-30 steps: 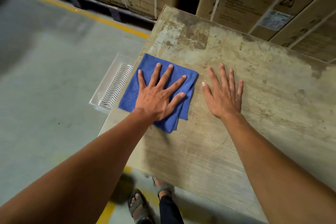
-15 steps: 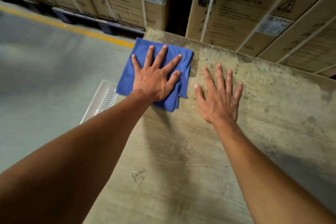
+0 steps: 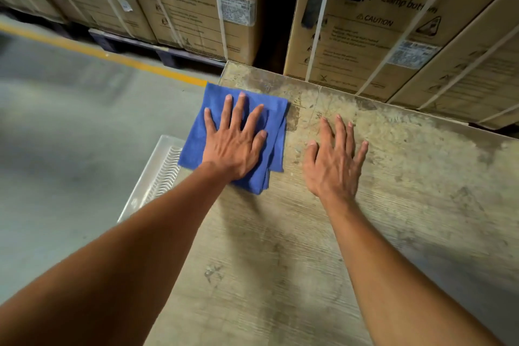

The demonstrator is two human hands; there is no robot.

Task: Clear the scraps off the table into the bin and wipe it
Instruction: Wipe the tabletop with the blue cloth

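A folded blue cloth (image 3: 273,118) lies at the far left part of the worn, stained wooden table (image 3: 280,261), its left side hanging over the table's edge. My left hand (image 3: 234,142) presses flat on the cloth with fingers spread straight. My right hand (image 3: 334,160) rests flat on the bare tabletop just to the right of the cloth, fingers straight. No scraps show on the table surface.
A clear plastic bin (image 3: 153,177) with a ribbed inside stands on the floor below the table's left edge. Strapped cardboard boxes (image 3: 379,22) stand right behind the table's far edge, more boxes (image 3: 179,0) on a pallet to the left. A yellow line (image 3: 98,53) crosses the concrete floor.
My left hand has slid the cloth away from me along the left edge toward the far corner. My right hand has moved forward alongside it, still flat on the table.
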